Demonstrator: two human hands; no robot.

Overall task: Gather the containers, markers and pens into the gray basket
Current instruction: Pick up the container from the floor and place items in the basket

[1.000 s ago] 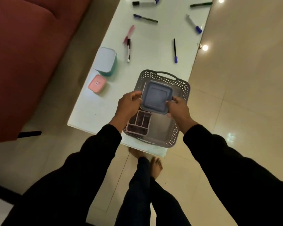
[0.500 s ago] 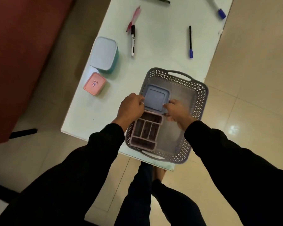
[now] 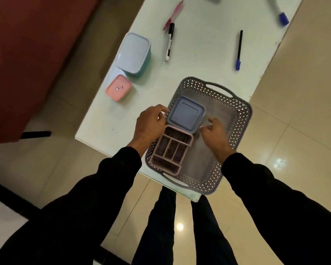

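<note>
The gray basket [image 3: 244, 119] sits at the near end of the white table [image 3: 201, 60]. Inside it lie a pink divided tray [image 3: 170, 150] and, just beyond it, a blue-lidded container [image 3: 185, 113]. My left hand [image 3: 151, 125] pinches that container's left corner. My right hand [image 3: 214, 132] hovers inside the basket with fingers loosely curled, a small gap from the container's right edge. On the table lie a teal container with a white lid [image 3: 133, 52], a small pink container [image 3: 118, 87], a black-and-white marker [image 3: 169, 44], a pink pen [image 3: 173, 14], a blue-capped black pen [image 3: 238, 50] and a blue-capped marker [image 3: 279, 10].
A red sofa [image 3: 27, 54] stands close along the table's left side. Glossy tiled floor [image 3: 294, 92] lies to the right. The basket's near handle [image 3: 177, 181] reaches the table's front edge, above my legs.
The blue-lidded container came down into the basket beside the pink tray. My right hand has let go of it. The view shifted nearer the basket.
</note>
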